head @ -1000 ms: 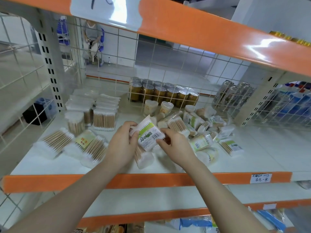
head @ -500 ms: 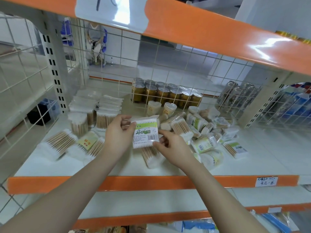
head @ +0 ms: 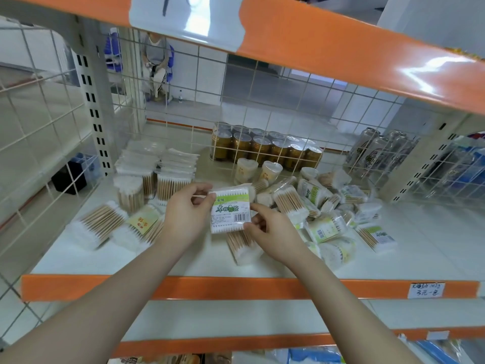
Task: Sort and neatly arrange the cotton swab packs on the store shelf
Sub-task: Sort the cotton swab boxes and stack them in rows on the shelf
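The left hand [head: 185, 218] covers the left edge of the held cotton swab pack [head: 231, 210], and the right hand [head: 273, 233] covers its lower right corner. Small print under the pack's green band is too fine to read. A swab pack on the shelf [head: 242, 248] lies partly behind both. The seated person [head: 157, 64] behind the wire grid is cut off by the upper shelf beam [head: 341, 46]. The handwritten price tag [head: 425, 290] is blurred.

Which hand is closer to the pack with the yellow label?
Left. The left hand sits just beside the pack with the yellow label; the right hand is farther off, across the held pack.
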`<action>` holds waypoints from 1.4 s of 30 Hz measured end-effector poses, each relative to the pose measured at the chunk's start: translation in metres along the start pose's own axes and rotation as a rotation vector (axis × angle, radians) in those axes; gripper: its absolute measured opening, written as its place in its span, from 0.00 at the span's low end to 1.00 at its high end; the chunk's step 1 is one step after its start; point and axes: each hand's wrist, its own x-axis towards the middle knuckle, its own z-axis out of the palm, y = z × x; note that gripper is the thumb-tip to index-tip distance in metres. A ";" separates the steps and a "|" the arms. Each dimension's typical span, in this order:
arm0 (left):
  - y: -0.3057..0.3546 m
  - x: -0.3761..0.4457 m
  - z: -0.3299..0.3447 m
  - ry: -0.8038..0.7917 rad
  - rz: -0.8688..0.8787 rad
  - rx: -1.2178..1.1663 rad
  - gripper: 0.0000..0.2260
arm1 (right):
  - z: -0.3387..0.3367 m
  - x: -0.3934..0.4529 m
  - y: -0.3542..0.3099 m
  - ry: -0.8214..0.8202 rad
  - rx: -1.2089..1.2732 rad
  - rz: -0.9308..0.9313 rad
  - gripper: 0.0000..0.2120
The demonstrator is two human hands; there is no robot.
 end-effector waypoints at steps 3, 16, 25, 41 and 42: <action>0.000 0.000 -0.001 -0.009 0.020 -0.004 0.10 | -0.001 0.002 0.000 0.002 0.007 0.001 0.17; -0.003 0.003 -0.005 -0.031 0.046 -0.023 0.11 | 0.000 0.026 -0.007 0.118 0.200 0.051 0.18; -0.014 0.014 -0.009 -0.027 0.053 -0.001 0.13 | 0.000 0.044 -0.012 0.116 0.158 0.053 0.09; -0.059 0.040 -0.042 0.018 0.096 0.451 0.14 | 0.027 0.096 -0.009 0.236 -0.153 0.160 0.06; -0.059 0.041 -0.041 0.010 0.103 0.472 0.14 | 0.032 0.100 -0.008 0.239 -0.175 0.164 0.07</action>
